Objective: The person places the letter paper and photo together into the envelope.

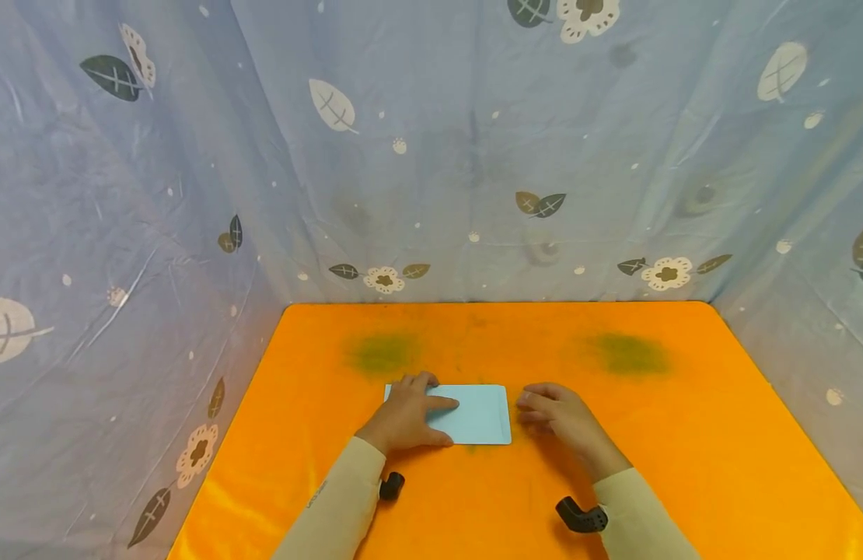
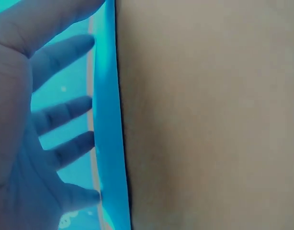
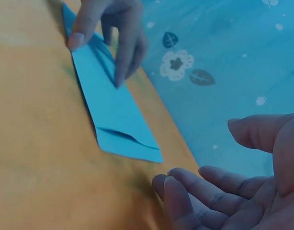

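A light blue paper envelope [image 1: 476, 420] lies flat on the orange table, its long side running left to right. My left hand [image 1: 408, 412] rests on its left part with fingers spread, thumb at the near edge. In the left wrist view the envelope [image 2: 108, 124] appears as a narrow strip by the fingertips of the left hand [image 2: 37, 124]. My right hand [image 1: 560, 420] hovers just past the envelope's right end, fingers loosely bent and holding nothing. From the right wrist, the open slit of the envelope [image 3: 108, 110] shows near the end closest to the right hand [image 3: 233, 187].
The orange table [image 1: 319, 498] carries two dark greenish smudges toward the back. A pale blue curtain [image 1: 438, 171] with leaf and flower prints stands behind it and along both sides. A black curved camera mount [image 1: 581, 516] sticks out from the right sleeve.
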A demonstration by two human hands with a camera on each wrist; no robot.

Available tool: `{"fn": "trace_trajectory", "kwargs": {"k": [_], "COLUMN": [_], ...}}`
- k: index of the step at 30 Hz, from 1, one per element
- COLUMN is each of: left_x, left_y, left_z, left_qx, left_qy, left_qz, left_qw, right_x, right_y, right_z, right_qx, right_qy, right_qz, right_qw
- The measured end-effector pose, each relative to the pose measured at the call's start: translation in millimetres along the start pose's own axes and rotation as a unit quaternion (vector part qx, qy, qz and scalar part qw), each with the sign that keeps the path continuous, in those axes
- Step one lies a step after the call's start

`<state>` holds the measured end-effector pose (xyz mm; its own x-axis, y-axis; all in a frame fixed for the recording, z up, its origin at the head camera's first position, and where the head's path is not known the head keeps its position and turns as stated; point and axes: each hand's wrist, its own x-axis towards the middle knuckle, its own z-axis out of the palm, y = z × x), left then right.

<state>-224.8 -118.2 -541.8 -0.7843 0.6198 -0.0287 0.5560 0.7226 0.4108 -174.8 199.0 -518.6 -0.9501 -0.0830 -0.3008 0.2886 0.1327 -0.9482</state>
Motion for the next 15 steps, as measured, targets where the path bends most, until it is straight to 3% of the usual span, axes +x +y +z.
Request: {"fn": "trace_trajectory", "kwargs": {"k": [8, 12, 15], "left_x": [-9.5, -10.3, -7.8], "left_y": [5.8, 9.0, 11.6], "left_z": [-0.4, -5.0, -9.9], "left_qx": [0.010, -0.002, -0.010], "left_qy": [-0.026, -0.028, -0.019], "left_qz": [0.043, 0.030, 0.016], "left_qw": [0.9987, 0.9992, 0.9996], "right_x": [-2.2, -6.6, -10.5], "right_y": [-5.7, -11.8, -19.5], "right_z": [-12.0, -16.7, -19.8], "right_qx": [-0.017, -0.036, -0.083], "right_qy": [0.002, 0.006, 0.016], "right_qz": [0.001, -0.015, -0.051], "right_qw": [1.000, 0.999, 0.995]}}
